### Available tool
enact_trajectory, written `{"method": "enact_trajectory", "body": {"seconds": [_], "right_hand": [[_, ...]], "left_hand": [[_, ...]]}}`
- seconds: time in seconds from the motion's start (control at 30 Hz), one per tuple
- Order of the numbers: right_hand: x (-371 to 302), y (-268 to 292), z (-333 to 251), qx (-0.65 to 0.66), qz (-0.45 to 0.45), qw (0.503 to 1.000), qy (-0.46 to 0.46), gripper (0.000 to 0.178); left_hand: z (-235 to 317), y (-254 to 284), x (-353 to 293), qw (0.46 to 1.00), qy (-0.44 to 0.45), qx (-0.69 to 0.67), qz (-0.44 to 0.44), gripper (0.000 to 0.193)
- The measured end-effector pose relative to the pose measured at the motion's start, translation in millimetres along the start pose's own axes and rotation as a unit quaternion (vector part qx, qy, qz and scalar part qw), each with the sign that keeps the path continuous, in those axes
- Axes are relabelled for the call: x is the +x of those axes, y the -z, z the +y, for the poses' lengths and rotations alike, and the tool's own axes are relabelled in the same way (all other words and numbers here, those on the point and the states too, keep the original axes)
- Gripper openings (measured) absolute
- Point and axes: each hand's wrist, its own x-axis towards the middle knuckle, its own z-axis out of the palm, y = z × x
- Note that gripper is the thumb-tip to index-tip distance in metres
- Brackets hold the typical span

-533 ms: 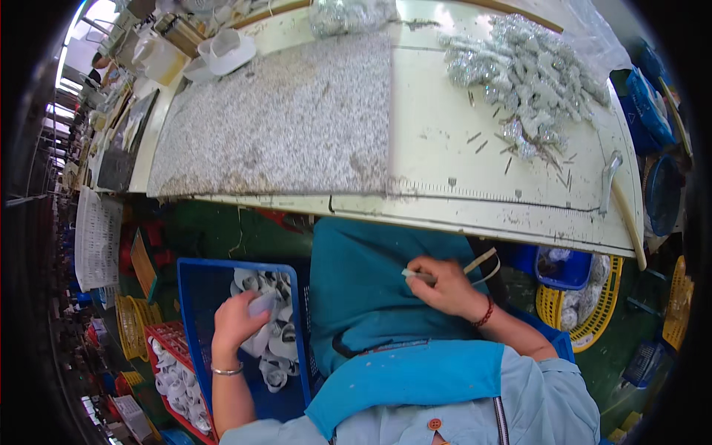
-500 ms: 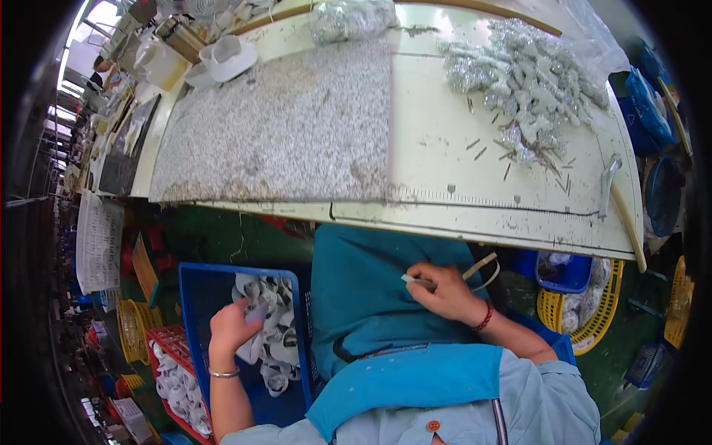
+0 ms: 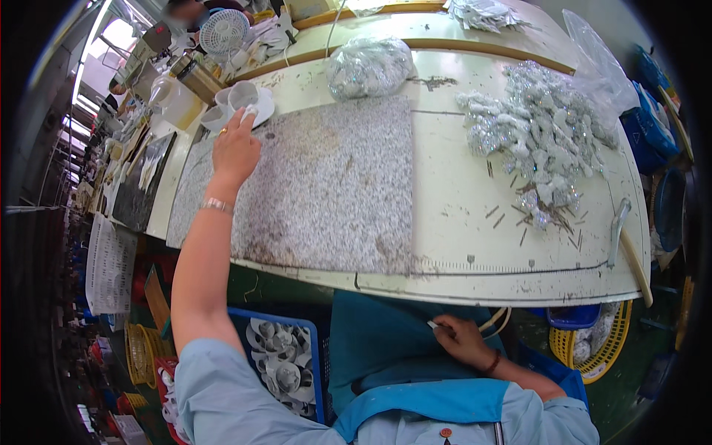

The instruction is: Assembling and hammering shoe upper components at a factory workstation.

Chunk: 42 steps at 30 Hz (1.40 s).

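Note:
My left hand (image 3: 237,152) is stretched far out over the grey speckled slab (image 3: 334,178). Its fingers are closed at a small white piece (image 3: 251,111) beside white cups (image 3: 243,96) on a white dish (image 3: 264,107); what the piece is I cannot make out. Low in my lap, over the teal apron (image 3: 386,334), my right hand (image 3: 463,340) is closed on a slim thing with a pale tip (image 3: 432,324). A looped pale strip (image 3: 498,322) shows behind that hand. Curled white pieces (image 3: 285,363) fill a blue crate (image 3: 320,371) beside my lap.
On the white table (image 3: 452,230) lie a glittery silver heap (image 3: 541,126), loose dark pins (image 3: 523,236), a bagged bundle (image 3: 369,67) and a metal tool (image 3: 618,230). A jug (image 3: 178,104) and flask (image 3: 199,80) stand back left. A yellow basket (image 3: 619,345) is below right.
My left hand has risen from above the blue crate to the cups at the slab's far left corner. My right hand stays in the lap. The view has tilted up.

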Motion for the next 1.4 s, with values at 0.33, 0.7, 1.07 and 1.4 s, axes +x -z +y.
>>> {"method": "enact_trajectory", "body": {"seconds": [0.33,0.7,1.07,1.4], "right_hand": [[10.1,-2.1,22.1,-0.084,0.049,0.994,0.06,0.027],[-3.6,-0.9,-3.3,-0.027,0.048,0.998,0.042,0.021],[-47.7,11.3,-11.4,-0.067,0.143,0.971,0.18,0.021],[-69.4,49.8,-78.2,0.106,0.154,0.93,0.317,0.022]], "left_hand": [[9.7,-3.0,44.9,0.979,0.061,0.072,-0.18,0.06],[142.6,109.7,-62.1,0.779,0.071,-0.453,-0.428,0.03],[173.6,128.7,-63.8,0.918,-0.208,-0.165,-0.296,0.044],[252.4,115.9,-197.3,0.699,0.151,-0.625,-0.313,0.046]]}}
